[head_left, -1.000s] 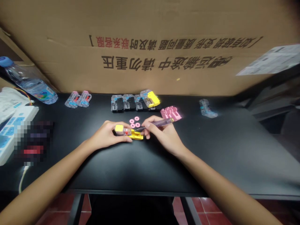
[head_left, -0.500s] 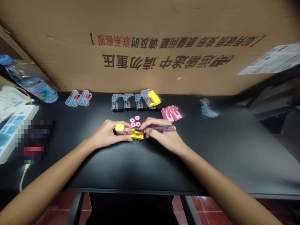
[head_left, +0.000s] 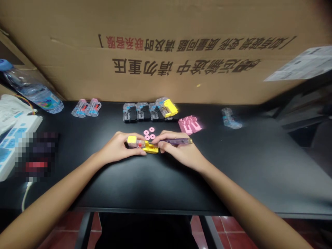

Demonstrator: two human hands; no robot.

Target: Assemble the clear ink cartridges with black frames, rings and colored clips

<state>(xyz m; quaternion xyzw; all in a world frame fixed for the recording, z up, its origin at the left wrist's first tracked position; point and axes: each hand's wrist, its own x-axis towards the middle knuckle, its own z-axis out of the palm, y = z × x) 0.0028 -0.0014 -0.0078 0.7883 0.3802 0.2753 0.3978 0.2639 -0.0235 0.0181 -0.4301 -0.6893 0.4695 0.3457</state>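
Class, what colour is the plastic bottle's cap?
The bottle cap is blue, seen best in the head view.

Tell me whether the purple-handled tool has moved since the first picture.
Yes. The purple-handled tool in the right hand has tilted: its rear end now sits lower in view, farther from the pink parts.

Yellow, clear and red on the held plastic assembly (head_left: 150,149); purple on the pen-like tool (head_left: 177,141); pink on 4 rings (head_left: 150,130); black on the tabletop (head_left: 142,183); brown, lettered black and red, on the carton (head_left: 181,20).
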